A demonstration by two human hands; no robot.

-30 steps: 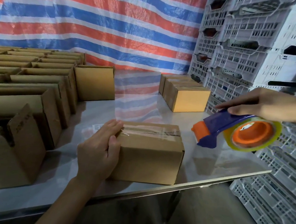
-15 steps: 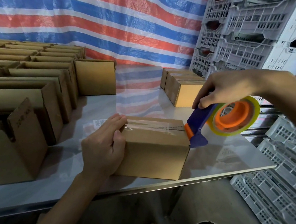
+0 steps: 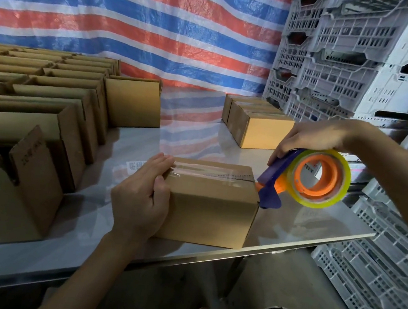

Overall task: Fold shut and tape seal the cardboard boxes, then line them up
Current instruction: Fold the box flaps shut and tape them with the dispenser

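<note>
The left hand (image 3: 141, 198) is gripping the box (image 3: 208, 204) by its left end on the table (image 3: 303, 221); the right hand (image 3: 316, 137) is clutching the tape dispenser (image 3: 315, 180) against the box's right end, in line with its taped seam.

A second ago my right hand (image 3: 316, 137) held the purple-and-orange plastic tape dispenser (image 3: 295, 183) out in the air, well apart from the closed brown cardboard box (image 3: 207, 209), with its orange nose pointing back at the box. Since then the hand has swung in towards the box and turned over the top of the tool, so the yellowish roll now hangs below the wrist. Half a second ago the nose met the top edge of the box end nearest that hand. It has now tipped over that edge, and the purple blade guard lies against the upper part of that end face, below my fingertips.
</note>
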